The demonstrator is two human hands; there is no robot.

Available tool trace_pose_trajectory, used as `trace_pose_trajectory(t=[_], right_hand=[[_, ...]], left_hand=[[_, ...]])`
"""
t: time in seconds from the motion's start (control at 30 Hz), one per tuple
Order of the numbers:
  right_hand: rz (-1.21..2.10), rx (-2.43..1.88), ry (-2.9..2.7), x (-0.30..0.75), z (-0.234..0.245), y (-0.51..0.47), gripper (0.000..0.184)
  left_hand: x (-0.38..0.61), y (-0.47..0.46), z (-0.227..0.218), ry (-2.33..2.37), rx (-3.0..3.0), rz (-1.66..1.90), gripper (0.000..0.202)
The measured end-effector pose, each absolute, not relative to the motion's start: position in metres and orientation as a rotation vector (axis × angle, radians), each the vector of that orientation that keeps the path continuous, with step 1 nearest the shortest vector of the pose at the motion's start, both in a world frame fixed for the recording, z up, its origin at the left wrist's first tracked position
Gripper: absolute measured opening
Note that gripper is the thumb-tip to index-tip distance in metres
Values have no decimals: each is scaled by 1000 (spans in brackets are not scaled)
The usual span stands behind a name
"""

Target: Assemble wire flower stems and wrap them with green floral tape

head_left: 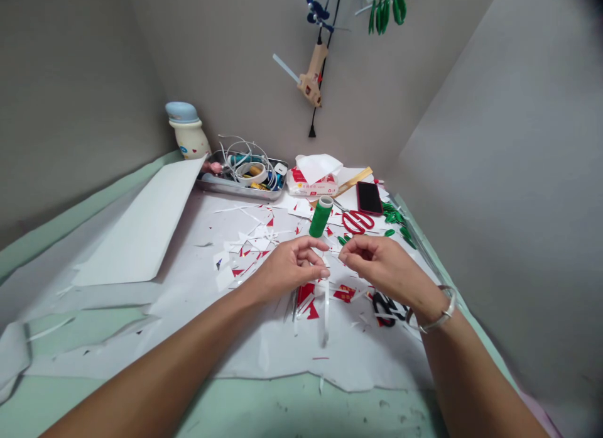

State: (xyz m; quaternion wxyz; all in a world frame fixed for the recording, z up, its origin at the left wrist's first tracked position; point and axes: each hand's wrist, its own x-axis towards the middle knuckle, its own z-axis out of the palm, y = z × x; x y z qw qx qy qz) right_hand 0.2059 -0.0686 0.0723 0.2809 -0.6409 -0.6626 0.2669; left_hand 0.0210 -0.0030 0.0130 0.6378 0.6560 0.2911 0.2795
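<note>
My left hand [296, 265] is over the middle of the table, its thumb and bent fingers close together at the tips. A narrow white strip [326, 315] hangs from its thumb, and the strip's lower end is blurred. Just to the right, my right hand [372, 259] has thumb and forefinger pinched; whatever lies between them is too small to make out. A silver bangle [440, 318] circles that wrist. Behind both hands a green thread spool [321, 217] stands upright. Red-handled scissors [358, 222] lie behind the right hand, and black-handled scissors [384, 309] below it, partly hidden.
Red and white paper scraps [254, 240] litter the table. Farther back are a metal tray [240, 188] of cords and tape, a tissue pack [311, 180], a phone [369, 198] and green leaf-shaped pieces [398, 219]. A glue gun [313, 76] hangs above. White card [146, 221] rises at left.
</note>
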Motion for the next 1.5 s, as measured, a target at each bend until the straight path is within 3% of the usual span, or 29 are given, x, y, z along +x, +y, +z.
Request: trace_pose_trajectory(t=[0.27, 1.5], right_hand=[[728, -1757, -1817, 203, 74, -69, 13], [737, -1752, -1844, 201, 72, -69, 14]], left_hand=[[21, -4, 15, 696, 1486, 640, 30], [22, -4, 17, 709, 1485, 619, 22]])
